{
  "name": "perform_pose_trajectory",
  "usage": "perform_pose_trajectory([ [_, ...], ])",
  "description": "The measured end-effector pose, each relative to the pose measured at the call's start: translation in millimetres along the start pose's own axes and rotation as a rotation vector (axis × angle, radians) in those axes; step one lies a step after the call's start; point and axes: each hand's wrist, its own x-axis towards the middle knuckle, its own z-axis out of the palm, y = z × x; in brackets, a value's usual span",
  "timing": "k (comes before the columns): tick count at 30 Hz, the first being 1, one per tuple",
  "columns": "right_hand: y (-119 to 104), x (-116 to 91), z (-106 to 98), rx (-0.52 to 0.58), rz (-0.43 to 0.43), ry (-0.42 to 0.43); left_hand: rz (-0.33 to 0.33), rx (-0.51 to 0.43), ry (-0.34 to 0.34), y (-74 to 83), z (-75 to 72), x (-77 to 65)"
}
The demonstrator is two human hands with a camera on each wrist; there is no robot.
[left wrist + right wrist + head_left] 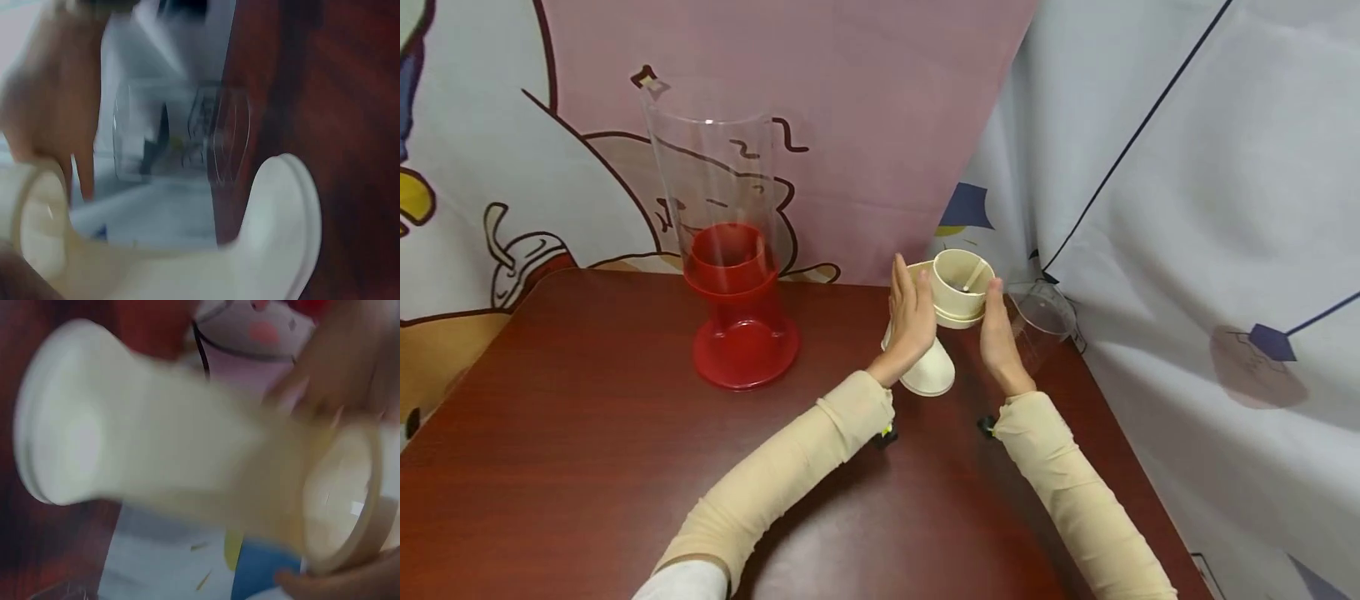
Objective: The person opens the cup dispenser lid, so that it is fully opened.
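Note:
A cream plastic stand [931, 371] has a round foot, a neck and a wide ring-shaped cup [961, 287] on top. My left hand [913, 321] lies along the stand's left side with its fingers straight and pointing up. On the opposite side, my right hand [1002, 340] has its straight fingertips at the cup's rim. Between the two palms the cup faces up, with a small rod inside it. The left wrist view shows the neck [181, 269] and flared foot [287, 219]; the right wrist view shows the neck [206, 437] blurred.
A red stand [745, 350] with a tall clear cylinder [715, 183] is at the left back. Behind my right hand is a clear plastic container [1042, 321], close to the white curtain [1187, 208]. The brown table [587, 433] meets a printed cloth at its back edge.

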Motion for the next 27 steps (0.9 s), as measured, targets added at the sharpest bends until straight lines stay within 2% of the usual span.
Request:
perform_pose_trajectory([
  [3, -1, -8, 12, -0.137, -0.004, 0.031, -0.032, -0.076, -0.065, -6.3, -4.3, 18.8],
  [5, 0, -11, 18, -0.168, -0.004, 0.052, -0.05, -0.117, -0.118, -8.7, -7.0, 24.3],
  [8, 3, -12, 21, -0.175, -0.012, 0.088, -0.056, -0.114, -0.178, -10.3, -8.5, 27.5],
  [13, 2, -9, 20, -0.165, -0.041, 0.114, -0.025, -0.089, -0.202, -9.9, -7.7, 32.3],
  [16, -18, -13, 23, -0.155, -0.03, 0.092, -0.024, -0.087, -0.193, -10.5, -10.2, 34.9],
  [20, -38, -20, 26, -0.125, 0.007, 0.058, -0.041, -0.075, -0.168, -13.1, -13.1, 33.1],
  [24, -16, -19, 18, -0.082, 0.031, 0.054, -0.038, -0.028, -0.161, -15.8, -17.3, 23.8],
  [27, 1, -24, 8, -0.097, 0.037, 0.063, 0.009, 0.037, -0.185, -16.1, -28.0, 13.7],
])
